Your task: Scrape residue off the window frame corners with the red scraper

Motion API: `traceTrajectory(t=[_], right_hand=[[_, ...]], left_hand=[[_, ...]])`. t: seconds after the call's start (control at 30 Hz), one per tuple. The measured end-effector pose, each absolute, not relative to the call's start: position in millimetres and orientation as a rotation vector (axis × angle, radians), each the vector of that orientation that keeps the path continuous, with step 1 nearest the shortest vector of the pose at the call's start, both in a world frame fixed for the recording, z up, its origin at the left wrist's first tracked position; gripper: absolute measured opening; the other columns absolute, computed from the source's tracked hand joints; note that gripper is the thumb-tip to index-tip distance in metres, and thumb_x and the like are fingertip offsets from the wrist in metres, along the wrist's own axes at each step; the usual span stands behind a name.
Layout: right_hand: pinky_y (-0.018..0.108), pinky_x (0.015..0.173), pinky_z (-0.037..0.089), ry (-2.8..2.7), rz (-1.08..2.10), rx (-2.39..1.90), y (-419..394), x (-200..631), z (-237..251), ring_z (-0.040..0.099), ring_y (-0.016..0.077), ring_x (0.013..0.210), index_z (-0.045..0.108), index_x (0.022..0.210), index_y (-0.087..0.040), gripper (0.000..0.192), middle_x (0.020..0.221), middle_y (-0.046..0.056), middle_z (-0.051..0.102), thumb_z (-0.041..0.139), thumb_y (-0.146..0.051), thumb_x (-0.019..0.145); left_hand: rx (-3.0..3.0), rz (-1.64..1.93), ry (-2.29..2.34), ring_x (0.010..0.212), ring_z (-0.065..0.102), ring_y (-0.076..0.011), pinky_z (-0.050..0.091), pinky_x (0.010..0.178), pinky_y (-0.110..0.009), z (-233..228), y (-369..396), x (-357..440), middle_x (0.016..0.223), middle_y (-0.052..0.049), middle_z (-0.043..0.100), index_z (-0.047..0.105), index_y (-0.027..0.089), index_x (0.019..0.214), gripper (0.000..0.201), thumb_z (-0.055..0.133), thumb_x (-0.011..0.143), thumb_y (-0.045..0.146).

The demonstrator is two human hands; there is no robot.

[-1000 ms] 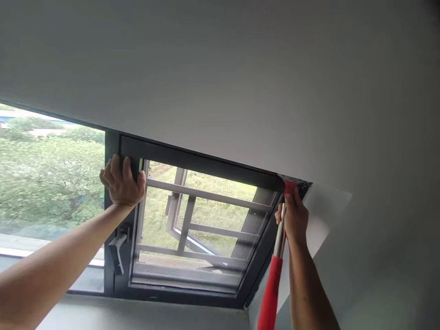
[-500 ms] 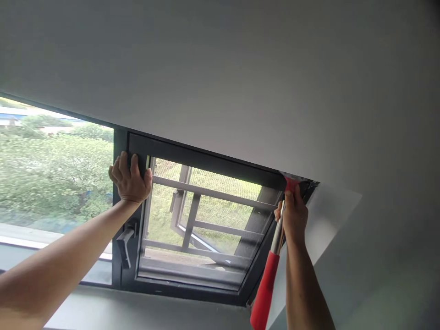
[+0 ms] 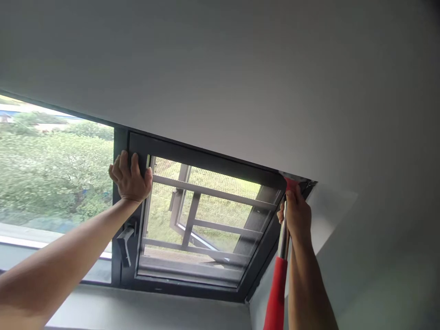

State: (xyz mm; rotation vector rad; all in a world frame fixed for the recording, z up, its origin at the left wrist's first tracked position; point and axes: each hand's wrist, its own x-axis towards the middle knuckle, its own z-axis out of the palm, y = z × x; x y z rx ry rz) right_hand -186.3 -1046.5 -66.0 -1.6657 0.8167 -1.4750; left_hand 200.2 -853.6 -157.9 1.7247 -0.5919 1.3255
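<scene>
My left hand (image 3: 132,176) lies with its fingers spread against the dark window frame (image 3: 192,149), near its upper left corner. Up at the frame's right top corner, my right hand (image 3: 297,213) is closed around the upper shaft of a long-handled scraper (image 3: 275,293). The scraper has a red grip below, a metal shaft and a red head. Its head meets the seam between the frame and the ceiling; the thin blade edge only partly shows. My fingers and wrist cover part of the shaft.
A white ceiling (image 3: 220,78) slopes down to the frame's top. Below my left hand sits a window handle (image 3: 125,245). Metal bars (image 3: 213,192) and mesh lie behind the glass, with another pane (image 3: 58,183) at left. A wall (image 3: 343,275) stands at right.
The scraper's red grip has swung to the right and the shaft is more upright. My right hand has shifted slightly right and down. My left hand stays on the frame.
</scene>
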Motion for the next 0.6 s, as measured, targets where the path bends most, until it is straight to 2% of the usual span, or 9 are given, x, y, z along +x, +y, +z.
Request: traceTrajectory(t=[0.6], right_hand=[[0.02,0.028,0.033,0.886,-1.51,-1.692,-1048.8,-182.0,-66.1,0.04,0.009,0.03,0.032,0.138,-0.023,0.074,0.044,-0.008,0.045,0.051,-0.056,0.076]], left_hand=[[1.743,1.324,-0.602,0.132,0.016,-0.0301,0.01,0.107,-0.051,-157.3,-851.7,199.0,0.144,-0.02,0.023,0.029,0.009,0.137,0.061,0.041,0.086,0.039]])
